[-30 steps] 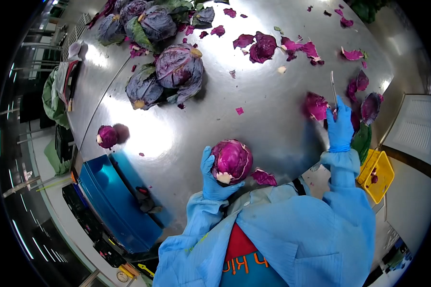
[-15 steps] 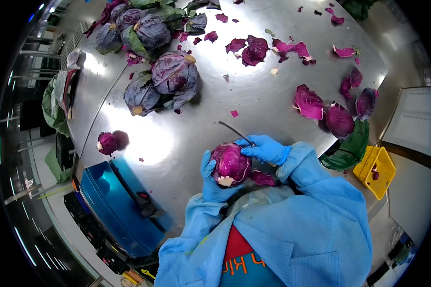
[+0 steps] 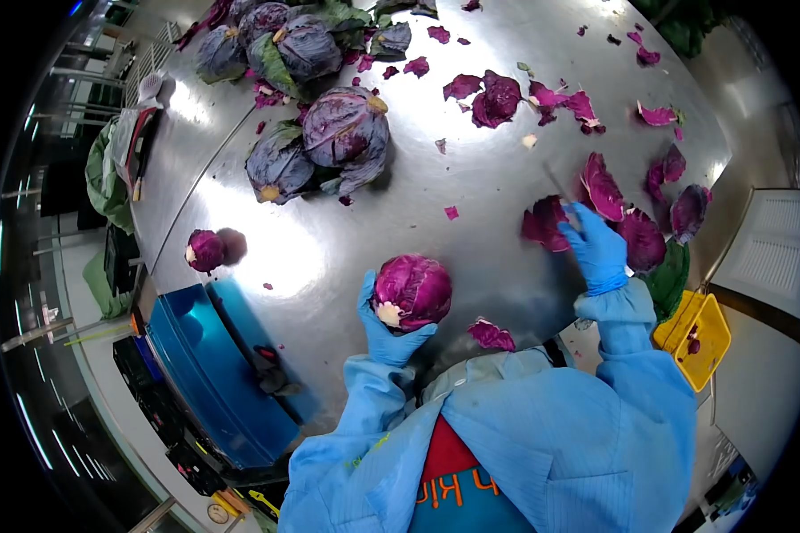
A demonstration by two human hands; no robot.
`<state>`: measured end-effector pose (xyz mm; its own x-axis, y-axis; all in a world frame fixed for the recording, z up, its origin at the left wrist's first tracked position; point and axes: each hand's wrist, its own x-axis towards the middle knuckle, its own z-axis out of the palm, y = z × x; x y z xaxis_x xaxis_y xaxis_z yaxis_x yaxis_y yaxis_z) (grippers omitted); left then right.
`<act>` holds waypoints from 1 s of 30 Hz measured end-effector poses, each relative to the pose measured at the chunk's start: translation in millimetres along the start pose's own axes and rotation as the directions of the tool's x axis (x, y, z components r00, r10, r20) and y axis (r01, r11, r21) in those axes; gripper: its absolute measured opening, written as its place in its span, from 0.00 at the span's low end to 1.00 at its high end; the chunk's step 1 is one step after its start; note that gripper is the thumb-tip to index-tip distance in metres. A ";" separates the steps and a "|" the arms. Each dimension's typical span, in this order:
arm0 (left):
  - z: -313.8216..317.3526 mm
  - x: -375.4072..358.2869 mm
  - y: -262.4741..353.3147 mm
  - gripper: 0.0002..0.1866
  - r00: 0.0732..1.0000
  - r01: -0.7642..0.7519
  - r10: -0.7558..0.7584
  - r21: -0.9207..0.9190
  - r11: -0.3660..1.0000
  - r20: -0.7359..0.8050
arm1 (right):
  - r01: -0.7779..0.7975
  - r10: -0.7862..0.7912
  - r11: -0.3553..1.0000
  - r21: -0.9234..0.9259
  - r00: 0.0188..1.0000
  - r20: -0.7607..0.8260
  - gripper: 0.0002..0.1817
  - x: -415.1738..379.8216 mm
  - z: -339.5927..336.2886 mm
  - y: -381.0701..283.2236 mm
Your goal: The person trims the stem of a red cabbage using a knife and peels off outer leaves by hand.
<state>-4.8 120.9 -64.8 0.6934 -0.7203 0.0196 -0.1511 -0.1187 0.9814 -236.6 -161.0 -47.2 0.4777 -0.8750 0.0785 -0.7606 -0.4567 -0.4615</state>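
Observation:
A trimmed red cabbage (image 3: 418, 286) with a pale cut stem sits in my left hand (image 3: 387, 336), whose gloved fingers cup its left side and underside. Out to the right, my gloved right hand (image 3: 597, 250) is closed around a knife (image 3: 554, 180), its thin blade blurred and pointing away over the table. A loose purple cabbage leaf (image 3: 543, 224) is at the right fingertips. Just beyond it lie other peeled leaves (image 3: 603, 188). A smaller torn leaf (image 3: 492, 335) rests near my body, right of the cabbage.
Untrimmed cabbages (image 3: 345, 133) with dark outer leaves are grouped at the back left of the metal table (image 3: 471, 200). A small purple cabbage (image 3: 205, 250) sits at the left. A blue bin (image 3: 213, 377) stands at the left edge, a yellow basket (image 3: 698, 342) beyond the right edge. Leaf scraps lie scattered behind.
My right hand, with the knife, has moved from the cabbage out to the right, and a leaf now appears at its fingertips there. The cabbage has turned slightly in my left hand.

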 end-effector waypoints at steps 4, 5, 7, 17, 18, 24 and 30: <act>3.6 12.6 12.4 0.65 0.991 0.005 0.006 -0.084 0.996 0.136 | 0.067 -0.493 0.719 0.691 0.751 0.440 0.25 13.2 4.7 -80.0; 4.4 14.8 10.4 0.64 0.988 -0.002 0.012 -0.061 0.998 0.155 | 0.048 -0.632 0.635 0.771 0.606 0.483 0.29 16.7 8.6 -99.0; 3.6 15.0 4.7 0.63 0.983 -0.010 0.012 -0.011 1.000 0.183 | 0.186 -0.754 0.510 0.840 0.566 0.333 0.27 10.7 43.3 -108.2; 5.6 33.9 27.9 0.60 0.947 -0.154 0.095 0.173 0.973 0.306 | 0.262 -0.762 0.615 0.744 0.442 0.474 0.20 17.6 42.2 -92.8; 5.8 35.5 31.4 0.59 0.949 -0.159 0.087 0.222 0.962 0.302 | 0.314 -0.761 0.617 0.722 0.471 0.446 0.19 14.8 37.0 -91.5; 21.3 36.8 35.6 0.58 0.975 -0.078 0.005 0.316 0.946 0.224 | 0.262 -0.651 0.671 0.694 0.657 0.381 0.15 -9.2 21.2 -80.4; 46.9 39.4 44.5 0.59 0.994 -0.074 0.032 0.419 0.905 0.107 | -0.217 -0.501 0.403 0.889 0.761 0.412 0.16 -22.9 -31.2 -57.9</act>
<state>-17.2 55.2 -29.4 0.6090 -0.7926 0.0304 -0.4829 -0.3402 0.8069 -217.3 -119.6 5.3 0.9258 -0.3708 -0.0732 -0.0186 0.1486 -0.9887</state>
